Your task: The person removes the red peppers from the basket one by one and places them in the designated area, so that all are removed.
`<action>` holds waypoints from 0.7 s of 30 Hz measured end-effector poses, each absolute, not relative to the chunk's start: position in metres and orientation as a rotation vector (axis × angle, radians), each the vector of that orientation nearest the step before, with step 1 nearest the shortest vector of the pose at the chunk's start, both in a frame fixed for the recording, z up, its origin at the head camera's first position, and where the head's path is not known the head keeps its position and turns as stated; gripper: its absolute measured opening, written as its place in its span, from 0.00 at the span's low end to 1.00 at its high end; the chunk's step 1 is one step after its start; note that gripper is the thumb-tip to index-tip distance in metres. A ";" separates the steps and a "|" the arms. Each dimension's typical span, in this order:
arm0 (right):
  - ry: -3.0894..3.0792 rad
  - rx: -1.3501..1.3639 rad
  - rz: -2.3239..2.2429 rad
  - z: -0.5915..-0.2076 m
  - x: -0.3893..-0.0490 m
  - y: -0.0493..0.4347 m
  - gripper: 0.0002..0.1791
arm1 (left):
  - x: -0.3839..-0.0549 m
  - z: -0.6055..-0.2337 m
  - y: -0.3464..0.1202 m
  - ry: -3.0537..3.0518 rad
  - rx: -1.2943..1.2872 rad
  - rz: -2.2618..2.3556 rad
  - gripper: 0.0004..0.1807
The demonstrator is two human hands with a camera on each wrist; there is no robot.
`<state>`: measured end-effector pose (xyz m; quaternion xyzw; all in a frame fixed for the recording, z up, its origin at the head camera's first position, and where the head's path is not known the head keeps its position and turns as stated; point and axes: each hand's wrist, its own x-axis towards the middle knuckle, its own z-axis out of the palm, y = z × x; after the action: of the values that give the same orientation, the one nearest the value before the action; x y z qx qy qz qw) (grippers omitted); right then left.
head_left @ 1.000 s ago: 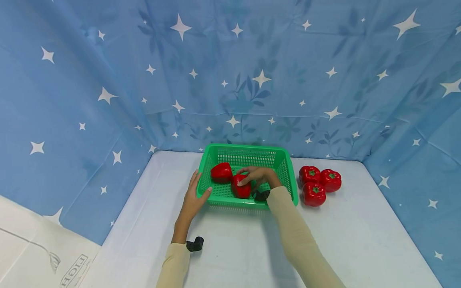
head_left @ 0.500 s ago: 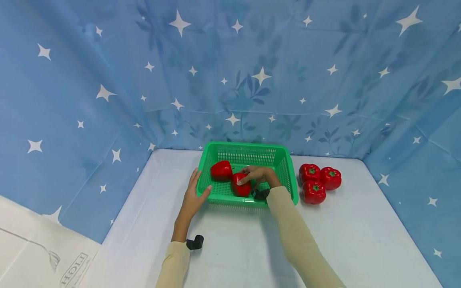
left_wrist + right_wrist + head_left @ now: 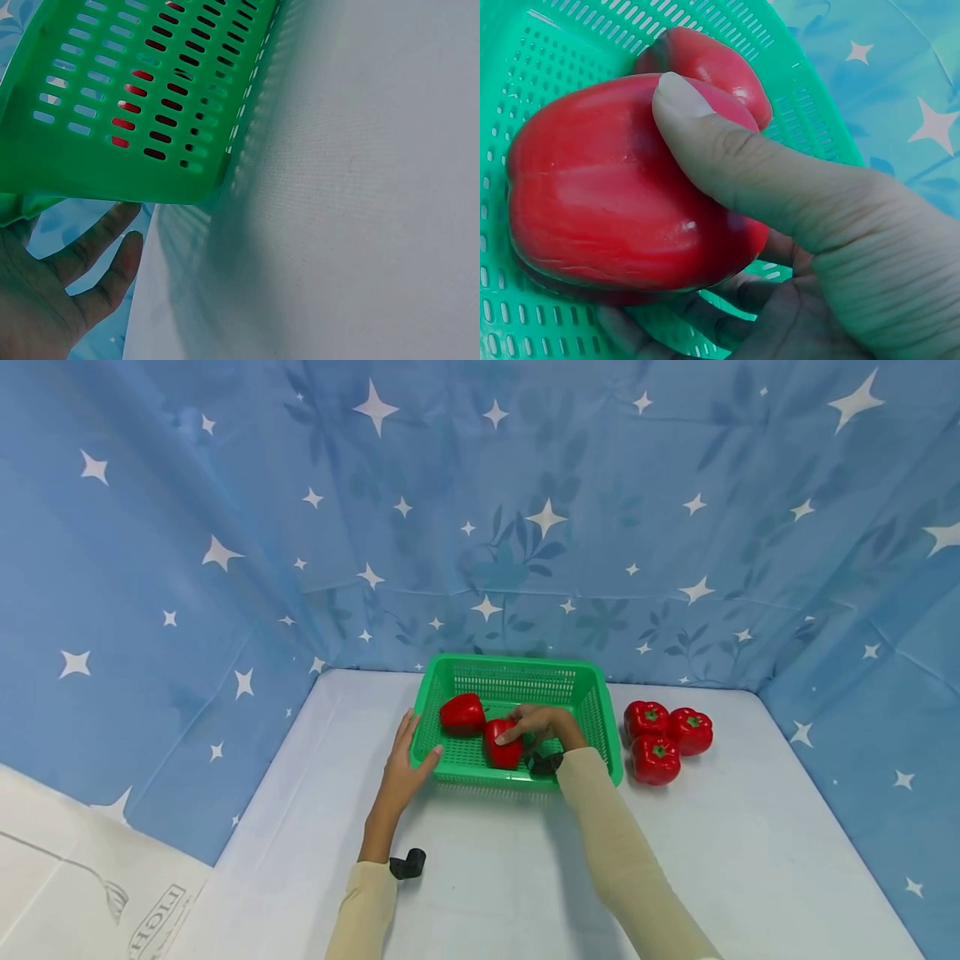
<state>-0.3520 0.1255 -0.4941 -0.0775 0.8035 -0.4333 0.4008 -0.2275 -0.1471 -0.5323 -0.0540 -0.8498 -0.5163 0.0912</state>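
In the head view a red bell pepper (image 3: 503, 750) lies in the green basket (image 3: 517, 665), and my right hand (image 3: 538, 724) grips it. The right wrist view shows my thumb (image 3: 727, 154) across the top of that pepper (image 3: 615, 195), with the other fingers curled at its far side and partly hidden. A second red bell pepper (image 3: 462, 715) rests beside it, towards the basket's left wall. My left hand (image 3: 401, 772) is at the basket's left front corner, thumb and fingers spread. From the left wrist view I cannot tell whether its fingers touch the basket wall (image 3: 112, 169).
On the white table (image 3: 480, 877), right of the basket, several is not the word for the cluster: three red bell peppers (image 3: 656, 760) stand close together, stems up. A blue star-patterned curtain (image 3: 517, 527) hangs behind the table and along both sides.
Both hands and the peppers keep nearly the same places. The whole head view has shifted slightly.
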 end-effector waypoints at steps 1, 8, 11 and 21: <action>2.032 -0.193 -1.098 -0.494 -0.352 0.126 0.48 | -0.228 -0.532 -0.147 -2.522 -0.164 -1.536 0.41; 2.033 -0.156 -1.118 -0.493 -0.351 0.127 0.50 | -0.227 -0.533 -0.147 -2.510 -0.175 -1.540 0.41; 2.043 -0.155 -1.127 -0.494 -0.351 0.128 0.52 | -0.227 -0.534 -0.147 -2.510 -0.173 -1.541 0.41; 2.056 -0.150 -1.175 -0.489 -0.351 0.131 0.51 | -0.227 -0.533 -0.147 -2.506 -0.178 -1.531 0.41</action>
<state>-0.3510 0.1315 -0.4886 -0.0586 0.8032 -0.4591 0.3751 -0.2268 -0.1468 -0.5331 -0.0601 -0.8476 -0.5178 0.0995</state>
